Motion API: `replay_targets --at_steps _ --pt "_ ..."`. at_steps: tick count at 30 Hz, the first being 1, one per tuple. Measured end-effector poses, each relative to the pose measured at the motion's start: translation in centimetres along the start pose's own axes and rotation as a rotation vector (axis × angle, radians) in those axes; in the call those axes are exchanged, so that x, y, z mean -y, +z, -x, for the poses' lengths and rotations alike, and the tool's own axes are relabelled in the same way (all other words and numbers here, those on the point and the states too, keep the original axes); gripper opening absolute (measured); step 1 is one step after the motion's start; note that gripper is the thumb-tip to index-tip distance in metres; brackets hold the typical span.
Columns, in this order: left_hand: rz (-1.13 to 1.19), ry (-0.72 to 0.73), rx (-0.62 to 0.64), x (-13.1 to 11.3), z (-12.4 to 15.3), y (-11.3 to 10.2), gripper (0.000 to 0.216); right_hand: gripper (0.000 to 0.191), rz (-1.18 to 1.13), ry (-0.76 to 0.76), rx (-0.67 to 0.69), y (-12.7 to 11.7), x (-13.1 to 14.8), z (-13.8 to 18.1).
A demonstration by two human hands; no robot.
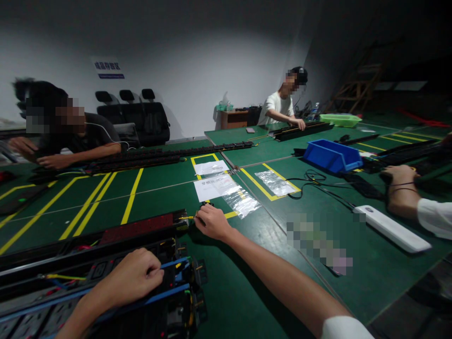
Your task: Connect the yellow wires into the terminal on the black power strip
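Observation:
A long black power strip [106, 263] with its casing open lies in front of me, blue, yellow and red wires showing inside. My left hand [136, 275] rests on its near end, fingers curled over the blue wires. My right hand [212, 221] reaches past the strip's end and pinches a thin yellow wire [186, 217] that runs from the strip. A small black part [205, 205] sits just beyond its knuckles.
Green table [254, 263] with yellow tape lines. White papers [212, 186] and clear plastic bags [242, 200] lie ahead. A blue bin [332, 155], black cables and a white bar [391, 228] are to the right, near another person's hand [400, 190]. Two other people work at further power strips.

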State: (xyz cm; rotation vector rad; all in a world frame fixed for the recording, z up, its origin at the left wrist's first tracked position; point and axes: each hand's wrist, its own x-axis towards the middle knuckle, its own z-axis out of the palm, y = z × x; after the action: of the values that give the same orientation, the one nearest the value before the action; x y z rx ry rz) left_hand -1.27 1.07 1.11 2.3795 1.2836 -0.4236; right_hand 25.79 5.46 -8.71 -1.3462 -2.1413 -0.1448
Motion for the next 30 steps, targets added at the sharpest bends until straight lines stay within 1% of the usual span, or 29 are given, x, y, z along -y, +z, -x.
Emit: replay_targets --at_steps 8,17,24,30 --pt "0.002 0.006 -0.021 -0.15 0.20 -0.10 0.033 0.026 -0.007 -0.016 -0.017 -0.31 0.18 0.00" --pt "0.022 0.003 -0.027 -0.37 0.23 -0.23 0.033 0.026 -0.006 0.003 0.012 -0.45 0.23 -0.01" --pt "0.008 -0.019 0.000 -0.56 0.31 -0.37 0.033 0.027 0.009 -0.013 -0.012 -0.36 0.21 -0.02" --pt "0.015 -0.014 -0.002 -0.35 0.29 -0.22 0.033 0.026 -0.001 -0.010 -0.010 -0.33 0.21 0.00"
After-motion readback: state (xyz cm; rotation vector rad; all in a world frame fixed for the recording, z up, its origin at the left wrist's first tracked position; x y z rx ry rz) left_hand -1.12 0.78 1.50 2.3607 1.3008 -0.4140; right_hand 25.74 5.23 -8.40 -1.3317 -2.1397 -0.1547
